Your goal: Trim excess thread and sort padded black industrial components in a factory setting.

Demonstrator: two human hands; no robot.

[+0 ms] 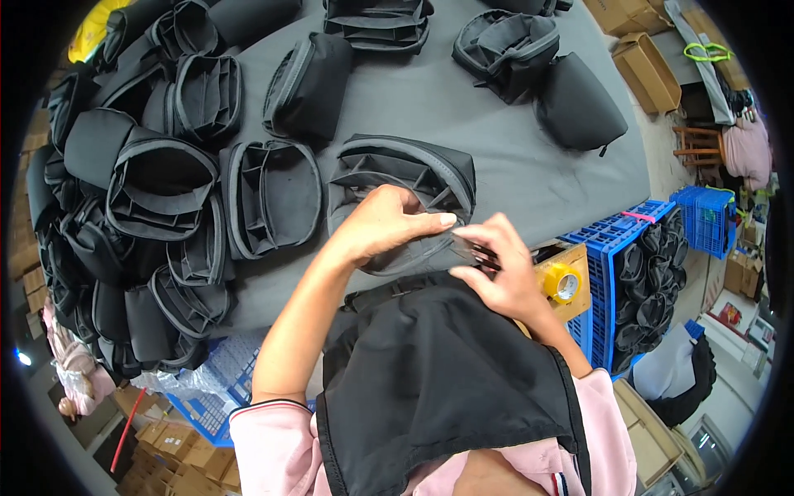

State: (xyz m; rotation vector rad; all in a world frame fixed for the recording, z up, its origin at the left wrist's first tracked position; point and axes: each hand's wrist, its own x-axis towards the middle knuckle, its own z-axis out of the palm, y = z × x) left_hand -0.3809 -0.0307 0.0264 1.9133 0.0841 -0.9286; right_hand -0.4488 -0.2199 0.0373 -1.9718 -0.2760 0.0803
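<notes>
Directly in front of me at the table's near edge stands an open black zippered bag (451, 169) with inner dividers. My left hand (385, 225) grips its near side, fingers reaching inside and out of sight, thumb stretched along the rim. Close by on the right, my right hand (500, 269) is closed at the bag's near right corner, fingertips near my left thumb. Something dark and thin shows between its fingers, too small to name. A similar open bag (277, 198) stands to the left of the one I hold.
Many more black bags (161, 186) pile up along the table's left. Others, such as a closed one (581, 103), lie farther back on the grey tabletop (546, 178). Yellow tape (564, 283) sits at the right edge, beside a blue crate (608, 236) of black bags.
</notes>
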